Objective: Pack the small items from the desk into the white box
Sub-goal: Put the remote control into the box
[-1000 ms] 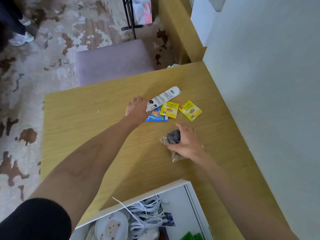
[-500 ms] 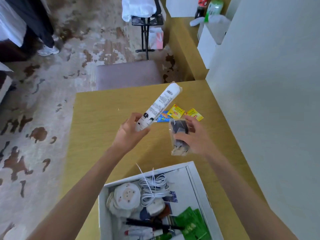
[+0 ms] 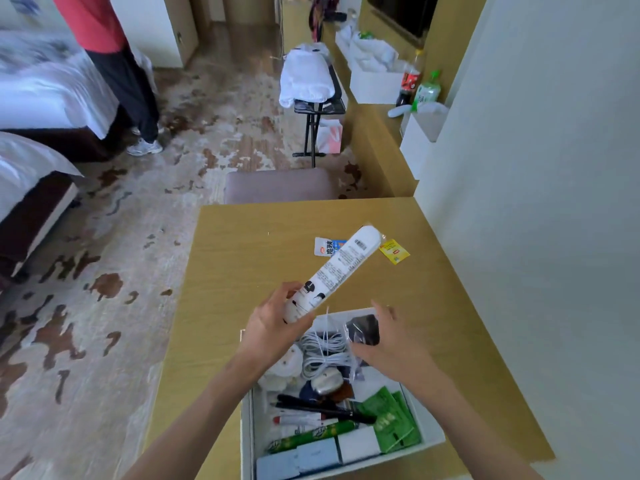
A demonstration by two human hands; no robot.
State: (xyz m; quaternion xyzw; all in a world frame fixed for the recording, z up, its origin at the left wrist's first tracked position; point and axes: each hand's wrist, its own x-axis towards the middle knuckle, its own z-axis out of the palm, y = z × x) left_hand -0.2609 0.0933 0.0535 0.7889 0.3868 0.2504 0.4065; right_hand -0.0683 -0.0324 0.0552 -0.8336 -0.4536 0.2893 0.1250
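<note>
We're holding a white tube (image 3: 337, 270) by its lower end in our left hand (image 3: 273, 327), fingers wrapped around it, tilted up over the desk (image 3: 242, 268). Our right hand (image 3: 391, 344) is gripping a dark bagged item (image 3: 363, 329) right above the white box (image 3: 427, 436), which is sitting on the desk's near end. A yellow packet (image 3: 394, 251) and a blue packet (image 3: 325, 246) are lying farther back.
</note>
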